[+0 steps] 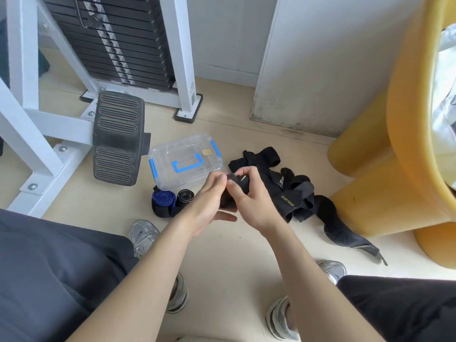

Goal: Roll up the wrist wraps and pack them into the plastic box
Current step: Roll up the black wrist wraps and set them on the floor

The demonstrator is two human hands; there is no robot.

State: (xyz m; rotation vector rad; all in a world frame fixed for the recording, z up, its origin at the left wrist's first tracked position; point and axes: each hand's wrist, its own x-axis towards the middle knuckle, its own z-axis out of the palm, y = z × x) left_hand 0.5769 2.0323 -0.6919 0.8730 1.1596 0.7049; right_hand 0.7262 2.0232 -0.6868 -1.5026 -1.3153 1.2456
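Note:
Both hands hold a black wrist wrap above the floor, partly rolled between them. My left hand pinches its top edge with the fingertips. My right hand grips the roll from the right side. A clear plastic box with a blue handle and blue latches sits shut on the floor just beyond the hands. Two rolled wraps stand in front of the box: a blue one and a black one. A heap of loose black wraps lies to the right.
A white weight machine frame with a black foot pedal stands at the left. A yellow plastic seat fills the right side. My knees and grey shoes are at the bottom of the view.

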